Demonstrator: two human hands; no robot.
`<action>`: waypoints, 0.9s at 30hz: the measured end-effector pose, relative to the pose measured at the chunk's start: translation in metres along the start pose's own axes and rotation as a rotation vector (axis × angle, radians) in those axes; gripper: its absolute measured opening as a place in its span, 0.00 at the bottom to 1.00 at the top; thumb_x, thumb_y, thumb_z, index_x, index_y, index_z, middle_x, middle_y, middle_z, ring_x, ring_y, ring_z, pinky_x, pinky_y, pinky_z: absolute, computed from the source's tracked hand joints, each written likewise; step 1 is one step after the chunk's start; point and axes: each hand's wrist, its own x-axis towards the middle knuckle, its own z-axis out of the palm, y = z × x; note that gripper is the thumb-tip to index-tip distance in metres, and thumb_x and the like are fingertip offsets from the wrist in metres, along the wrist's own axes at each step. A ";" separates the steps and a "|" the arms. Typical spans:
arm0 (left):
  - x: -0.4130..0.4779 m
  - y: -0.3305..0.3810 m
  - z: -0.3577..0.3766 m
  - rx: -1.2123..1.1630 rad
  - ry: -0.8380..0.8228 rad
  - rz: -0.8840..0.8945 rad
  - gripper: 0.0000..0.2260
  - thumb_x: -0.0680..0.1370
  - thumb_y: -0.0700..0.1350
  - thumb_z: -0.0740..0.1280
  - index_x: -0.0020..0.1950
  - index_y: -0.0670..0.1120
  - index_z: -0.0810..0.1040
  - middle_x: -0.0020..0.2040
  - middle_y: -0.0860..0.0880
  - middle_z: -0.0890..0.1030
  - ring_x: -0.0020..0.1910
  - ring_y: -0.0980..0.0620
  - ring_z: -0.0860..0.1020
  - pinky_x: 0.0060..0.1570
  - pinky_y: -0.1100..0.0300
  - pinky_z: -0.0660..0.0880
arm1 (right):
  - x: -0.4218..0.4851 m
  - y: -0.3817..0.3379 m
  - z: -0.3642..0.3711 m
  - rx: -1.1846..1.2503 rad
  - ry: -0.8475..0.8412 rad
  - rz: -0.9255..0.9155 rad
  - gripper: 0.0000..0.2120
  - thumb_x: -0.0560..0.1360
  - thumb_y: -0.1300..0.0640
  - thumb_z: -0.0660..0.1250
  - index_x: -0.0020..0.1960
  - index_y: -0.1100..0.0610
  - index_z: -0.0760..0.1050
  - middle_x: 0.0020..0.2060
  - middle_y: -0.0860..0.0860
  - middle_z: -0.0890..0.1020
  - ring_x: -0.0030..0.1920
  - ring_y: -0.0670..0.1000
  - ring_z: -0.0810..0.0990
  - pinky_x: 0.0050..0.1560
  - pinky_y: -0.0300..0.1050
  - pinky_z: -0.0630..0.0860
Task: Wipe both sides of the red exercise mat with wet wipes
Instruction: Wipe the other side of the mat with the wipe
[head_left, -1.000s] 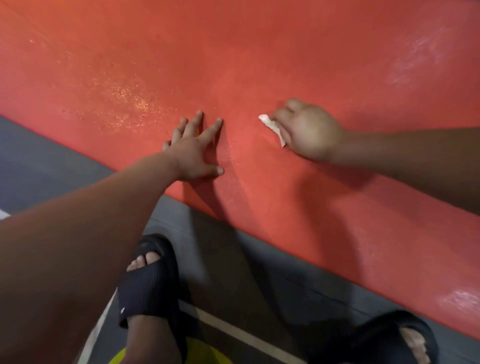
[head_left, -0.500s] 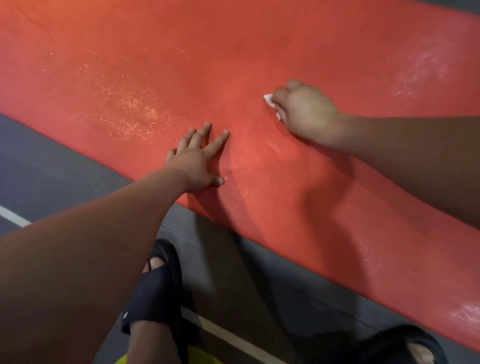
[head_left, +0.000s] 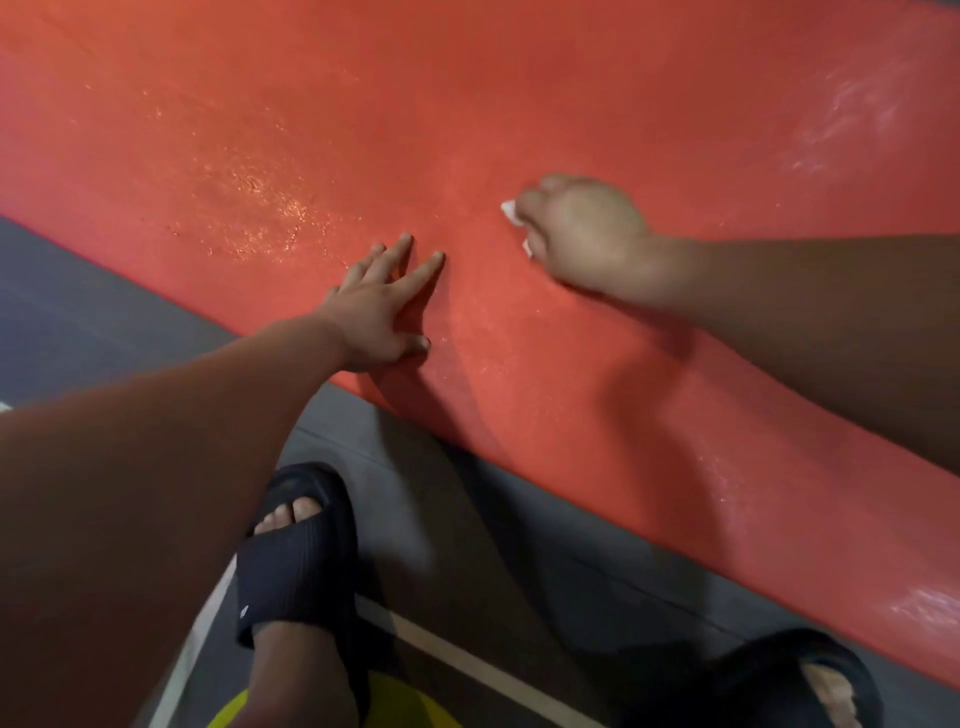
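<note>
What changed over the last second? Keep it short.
The right hand slid the wet wipe farther onto the red mat, away from its near edge and slightly toward the left hand. Its grip on the wipe held; the left hand stayed pressed flat.

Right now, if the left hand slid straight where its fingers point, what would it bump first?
The left hand would probably meet the wet wipe in the right hand; only red mat lies between.

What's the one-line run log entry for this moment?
phase: wiping | left hand: flat on red mat near its front edge | right hand: grips wet wipe against mat | below: black slides on grey floor
</note>
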 end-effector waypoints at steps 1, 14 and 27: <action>0.000 -0.005 -0.002 -0.012 -0.007 0.029 0.47 0.75 0.50 0.76 0.81 0.67 0.45 0.84 0.50 0.40 0.82 0.41 0.42 0.79 0.40 0.50 | 0.001 -0.002 0.001 0.020 0.020 0.065 0.15 0.81 0.50 0.60 0.62 0.57 0.75 0.54 0.61 0.78 0.54 0.65 0.79 0.48 0.55 0.75; -0.016 -0.015 0.008 -0.007 0.132 -0.305 0.45 0.76 0.55 0.74 0.80 0.69 0.45 0.84 0.54 0.43 0.82 0.42 0.43 0.77 0.36 0.51 | -0.032 -0.070 0.022 0.128 0.003 -0.440 0.17 0.79 0.51 0.57 0.57 0.56 0.81 0.43 0.56 0.82 0.44 0.61 0.81 0.43 0.52 0.78; -0.011 -0.024 0.007 -0.064 0.043 -0.319 0.47 0.77 0.56 0.73 0.81 0.66 0.41 0.83 0.52 0.37 0.82 0.37 0.40 0.79 0.39 0.49 | -0.023 -0.097 0.033 0.183 -0.047 -0.445 0.15 0.74 0.57 0.70 0.61 0.54 0.80 0.44 0.54 0.81 0.47 0.60 0.79 0.47 0.50 0.75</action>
